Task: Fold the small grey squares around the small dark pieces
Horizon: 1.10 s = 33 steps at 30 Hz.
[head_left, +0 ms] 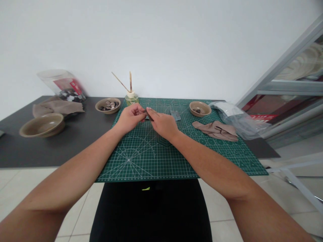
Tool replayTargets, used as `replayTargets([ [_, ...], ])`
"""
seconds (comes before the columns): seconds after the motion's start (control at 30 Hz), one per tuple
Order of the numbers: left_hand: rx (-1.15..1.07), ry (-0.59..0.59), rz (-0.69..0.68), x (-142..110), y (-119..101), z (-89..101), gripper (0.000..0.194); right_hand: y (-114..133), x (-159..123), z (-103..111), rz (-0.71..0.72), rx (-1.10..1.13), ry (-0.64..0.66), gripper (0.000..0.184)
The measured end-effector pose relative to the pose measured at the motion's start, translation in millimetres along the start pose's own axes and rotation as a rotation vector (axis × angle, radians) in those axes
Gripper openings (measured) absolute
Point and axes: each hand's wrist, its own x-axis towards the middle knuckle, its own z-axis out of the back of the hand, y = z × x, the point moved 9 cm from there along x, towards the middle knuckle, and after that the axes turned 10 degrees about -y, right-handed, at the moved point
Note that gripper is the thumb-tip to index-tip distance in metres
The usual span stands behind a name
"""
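Above the cutting mat [137, 158], my two hands meet. My left hand [130, 118] is closed, its thumb and fingers pinching a small dark piece [145, 111] that looks like a stone chip. My right hand [165, 125] comes against it from the other side, fingers closed around a thin brownish thing [150, 117]; most of that is hidden and its kind cannot be told. Just right of my right hand lies a small flat greyish sheet or packet [175, 115] on the mat.
Left: a bowl of stone-like pieces [108, 105], an oval bowl [42, 126], a brown cloth [57, 107], a plastic bag of dark pieces [72, 90]. Behind: a bottle with sticks [131, 98]. Right: a small bowl [200, 109], a crumpled cloth [215, 130], a clear bag [239, 119].
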Motion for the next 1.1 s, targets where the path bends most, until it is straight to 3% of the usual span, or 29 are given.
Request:
replayTargets([
  [0.33, -0.071, 0.049, 0.028, -1.1, 1.0, -7.0, 0.023, 2.7, 0.0, -1.1, 0.009, 0.019, -0.001, 0.054],
  [0.57, 0.024, 0.011, -0.022, -1.0, -3.7, -1.7, 0.018, 4.1, -0.6, -3.7, 0.039, 0.016, 0.001, 0.056],
  [1.1, -0.110, -0.002, 0.024, -0.3, 0.4, -1.4, 0.025, 0.6, 0.0, -3.2, 0.010, 0.040, -0.002, 0.054],
])
